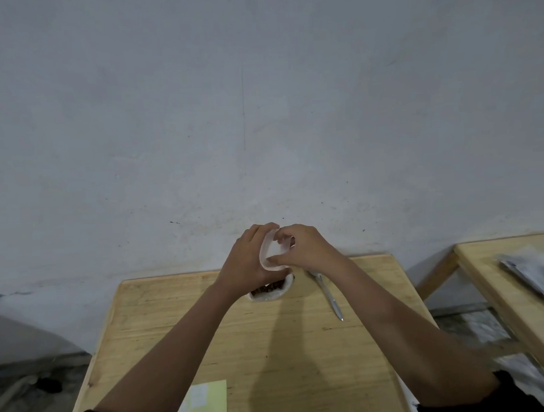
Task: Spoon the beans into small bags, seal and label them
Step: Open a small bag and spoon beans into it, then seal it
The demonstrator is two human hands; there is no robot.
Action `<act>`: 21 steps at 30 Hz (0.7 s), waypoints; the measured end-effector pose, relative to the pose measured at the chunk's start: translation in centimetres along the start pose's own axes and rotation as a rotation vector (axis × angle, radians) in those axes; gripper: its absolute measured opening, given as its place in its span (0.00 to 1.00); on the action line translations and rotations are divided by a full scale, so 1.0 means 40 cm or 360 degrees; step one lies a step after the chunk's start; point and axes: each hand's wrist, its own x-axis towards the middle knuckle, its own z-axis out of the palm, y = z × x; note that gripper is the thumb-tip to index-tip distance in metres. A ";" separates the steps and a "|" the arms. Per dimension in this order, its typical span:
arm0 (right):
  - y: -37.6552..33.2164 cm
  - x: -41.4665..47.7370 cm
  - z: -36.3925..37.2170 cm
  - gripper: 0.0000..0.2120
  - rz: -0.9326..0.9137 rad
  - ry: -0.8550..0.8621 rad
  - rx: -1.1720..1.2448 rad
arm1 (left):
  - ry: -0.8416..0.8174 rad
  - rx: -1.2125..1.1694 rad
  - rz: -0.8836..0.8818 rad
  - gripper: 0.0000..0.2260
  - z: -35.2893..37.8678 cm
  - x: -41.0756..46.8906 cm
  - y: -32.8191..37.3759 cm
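View: single head-worn wide-angle camera.
Facing: forward, pitched high; grey wall fills the upper two-thirds.
Tabletop: wooden tabletop low in frame, far edge against wall.
Range: near, arm's reach.

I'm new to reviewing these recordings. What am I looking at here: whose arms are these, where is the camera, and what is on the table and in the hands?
There is no machine here: a person wears a wide-angle camera on the head, looking forward and down, so the arms are their own. The left hand and right hand together hold a small clear plastic bag, apparently spreading its mouth. Below them on the wooden table stands a white container of brown beans, with a metal spoon lying to its right. A pale green sheet, perhaps labels, lies at the near edge.
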 end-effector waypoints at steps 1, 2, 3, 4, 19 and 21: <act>0.008 0.003 0.001 0.21 0.0022 0.0013 0.0099 | -0.0010 0.0009 -0.0044 0.33 0.000 0.001 -0.007; 0.019 0.006 0.002 0.18 0.0034 0.0043 0.0199 | -0.0024 0.0017 -0.0108 0.34 0.001 0.001 -0.018; 0.035 0.011 0.003 0.13 0.0044 0.0089 0.0291 | -0.0031 0.0029 -0.0170 0.36 0.002 -0.001 -0.031; 0.057 0.016 0.003 0.09 0.0061 0.0157 0.0384 | -0.0031 0.0044 -0.0222 0.37 0.005 -0.005 -0.045; 0.556 0.011 0.228 0.12 0.0809 0.0751 0.0288 | 0.0057 0.0105 -0.0641 0.37 0.089 -0.083 -0.185; 0.571 0.012 0.244 0.08 0.0772 0.0793 0.0207 | 0.0064 0.0100 -0.0661 0.37 0.099 -0.088 -0.198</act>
